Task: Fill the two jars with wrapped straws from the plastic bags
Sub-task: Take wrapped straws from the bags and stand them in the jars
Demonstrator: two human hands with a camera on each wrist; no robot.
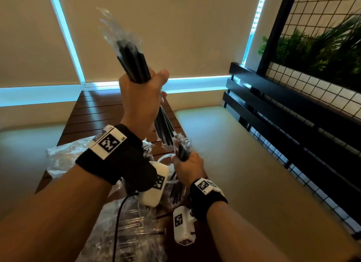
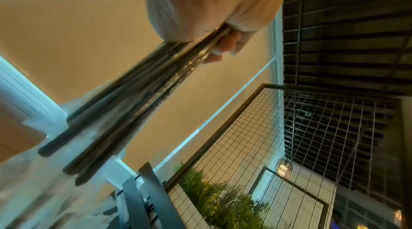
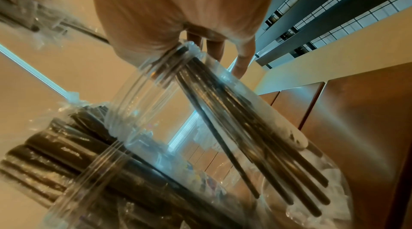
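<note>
My left hand (image 1: 140, 97) is raised above the table and grips a bundle of black wrapped straws (image 1: 134, 62) round its middle, clear wrapper ends sticking up. The same bundle (image 2: 125, 109) runs out of the left hand's (image 2: 211, 4) fist in the left wrist view. Lower down, my right hand (image 1: 188, 166) grips a smaller bunch of straws (image 1: 182, 152) by the top. That bunch (image 3: 245, 136) hangs from the right hand (image 3: 178, 12) into a clear jar (image 3: 133, 95), whose rim (image 1: 164, 158) shows beside the hand. A second clear jar (image 3: 84, 176) beside it holds black straws.
Crumpled clear plastic bags lie on the dark slatted wooden table (image 1: 97, 109), one at the left (image 1: 60, 156) and one at the front (image 1: 134, 232). Pale bench cushions (image 1: 234, 154) flank the table. A black slatted backrest (image 1: 273, 105), wire grid and plants stand on the right.
</note>
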